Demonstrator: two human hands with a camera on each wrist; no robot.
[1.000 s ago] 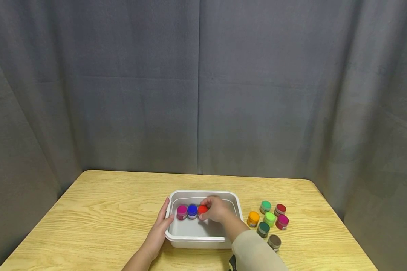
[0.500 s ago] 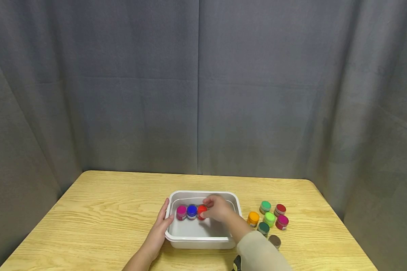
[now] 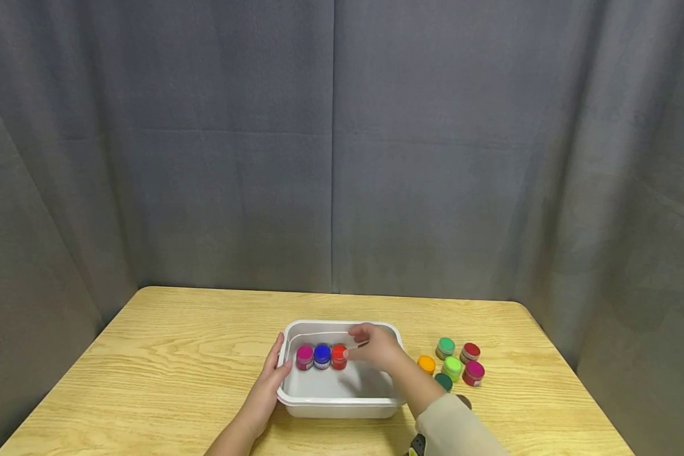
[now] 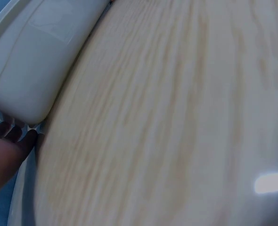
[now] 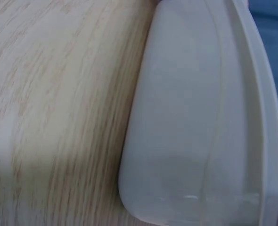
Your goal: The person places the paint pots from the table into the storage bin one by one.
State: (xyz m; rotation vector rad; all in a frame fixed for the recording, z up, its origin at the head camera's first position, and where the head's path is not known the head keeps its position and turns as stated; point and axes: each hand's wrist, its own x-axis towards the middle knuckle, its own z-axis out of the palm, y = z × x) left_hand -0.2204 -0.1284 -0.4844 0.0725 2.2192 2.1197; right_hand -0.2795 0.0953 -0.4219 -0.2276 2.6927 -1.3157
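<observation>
A white plastic tub (image 3: 339,411) stands on the wooden table. Inside it, three small paint jars form a row: magenta (image 3: 304,357), blue (image 3: 322,356) and red (image 3: 339,357). My left hand (image 3: 264,391) grips the tub's left side, thumb over the rim and fingers along the outer wall. The left wrist view shows its fingertips at the tub's corner. My right hand (image 3: 377,349) is over the tub's right half, fingers spread and holding nothing. Its thumb tip overlaps the red jar's edge in the head view. The right wrist view shows mostly the tub's outer wall (image 5: 181,108).
Right of the tub several more jars stand on the table, among them orange (image 3: 426,365), light green (image 3: 451,368), teal (image 3: 446,346) and dark red (image 3: 470,352). My right forearm partly covers the dark green (image 3: 444,381) and brown (image 3: 464,401) ones. Grey curtains (image 3: 216,158) surround the table.
The right hand has let go of the red jar and drawn back to the right, its fingers spreading. The red jar stays beside the blue one. My left hand keeps its place.
</observation>
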